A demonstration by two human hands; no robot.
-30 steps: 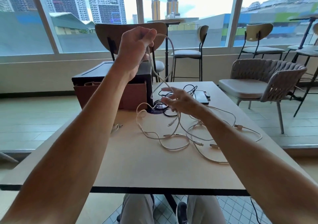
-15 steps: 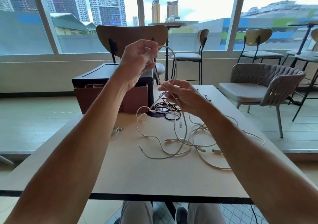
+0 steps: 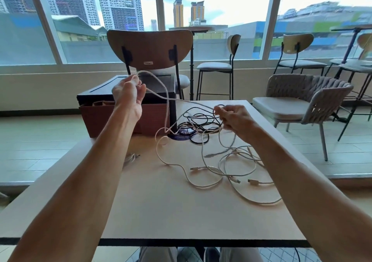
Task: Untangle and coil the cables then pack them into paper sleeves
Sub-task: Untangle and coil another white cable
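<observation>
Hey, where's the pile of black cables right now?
In the head view, the black cables lie heaped at the far middle of the table, just right of the brown box and just left of the right hand.

Bright daylight pours through the windows (image 3: 217,16) ahead, sky almost blown out. The counter (image 3: 157,211) is evenly lit, with only soft, faint shadows under the white cables (image 3: 196,168). Wide-angle stretch tilts the window frames and swells both forearms at the edges. One dangling cable loop smears with motion.
</observation>
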